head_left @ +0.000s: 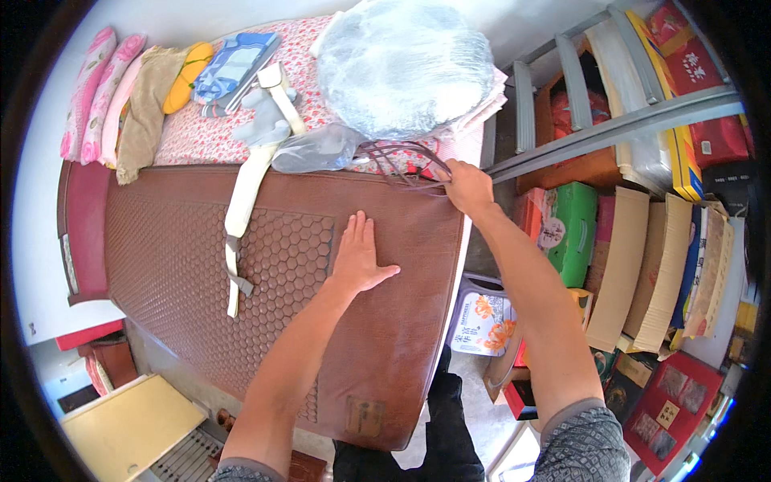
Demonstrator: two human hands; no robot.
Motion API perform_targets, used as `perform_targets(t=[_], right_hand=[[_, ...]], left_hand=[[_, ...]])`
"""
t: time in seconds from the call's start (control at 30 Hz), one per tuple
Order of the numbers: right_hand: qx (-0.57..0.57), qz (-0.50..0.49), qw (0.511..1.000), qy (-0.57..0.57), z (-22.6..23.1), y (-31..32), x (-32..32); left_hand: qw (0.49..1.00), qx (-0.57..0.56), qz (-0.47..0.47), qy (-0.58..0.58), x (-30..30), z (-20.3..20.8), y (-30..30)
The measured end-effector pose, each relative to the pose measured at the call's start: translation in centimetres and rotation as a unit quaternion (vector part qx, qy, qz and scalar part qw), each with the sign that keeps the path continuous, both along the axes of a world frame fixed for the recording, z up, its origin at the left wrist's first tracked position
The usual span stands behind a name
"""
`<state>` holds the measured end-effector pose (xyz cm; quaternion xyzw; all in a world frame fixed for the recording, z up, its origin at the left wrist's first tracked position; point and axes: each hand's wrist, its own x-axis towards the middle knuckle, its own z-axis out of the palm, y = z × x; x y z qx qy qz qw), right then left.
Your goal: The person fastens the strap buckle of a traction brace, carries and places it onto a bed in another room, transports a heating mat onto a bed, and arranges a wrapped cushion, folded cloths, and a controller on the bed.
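Observation:
My left hand lies flat on a brown leather-like mat, thumb stretched out to the right and fingers pointing away. Beneath and left of it the mat has a panel of raised hexagons. At the mat's far right corner, my right hand is closed around a bundle of dark brownish cords. The cords loop leftward over the mat's far edge. Next to them sits a grey translucent plastic bag. A cream strap with a grey end lies across the mat, left of my left hand.
Beyond the mat, flowered bedding carries a large plastic-wrapped bundle, folded blue cloth and rolled pink bedding. To the right stand a metal ladder, a green box, cardboard and a stool.

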<state>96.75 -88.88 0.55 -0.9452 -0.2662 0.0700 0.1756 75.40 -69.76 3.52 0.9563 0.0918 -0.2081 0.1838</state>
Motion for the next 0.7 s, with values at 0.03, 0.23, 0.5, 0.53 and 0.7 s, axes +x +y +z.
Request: perform_targets(t=[0.03,0.23,0.5,0.53,0.7], right_hand=[[-0.028,-0.010,0.999,0.027,1.0,0.4,-0.3],[0.048,0.000,0.992,-0.117,7.1,0.2,-8.2],[-0.011,0.105,0.992,0.070,2.7,-1.7,-28.6],[-0.011,0.105,0.992,0.070,2.8,-1.2,-28.7],[-0.035,0.115,0.990,0.076,2.6,-1.3,-28.3]], left_hand=[[1.000,0.007,0.008,0.002,-0.1,0.0,0.4],[1.000,-0.002,-0.005,0.002,0.0,-0.2,1.7],[0.969,-0.072,0.121,-0.204,-0.5,2.1,10.3],[0.946,0.014,0.126,-0.297,-1.5,2.2,13.3],[0.933,0.146,0.280,-0.173,-8.5,1.7,25.2]])
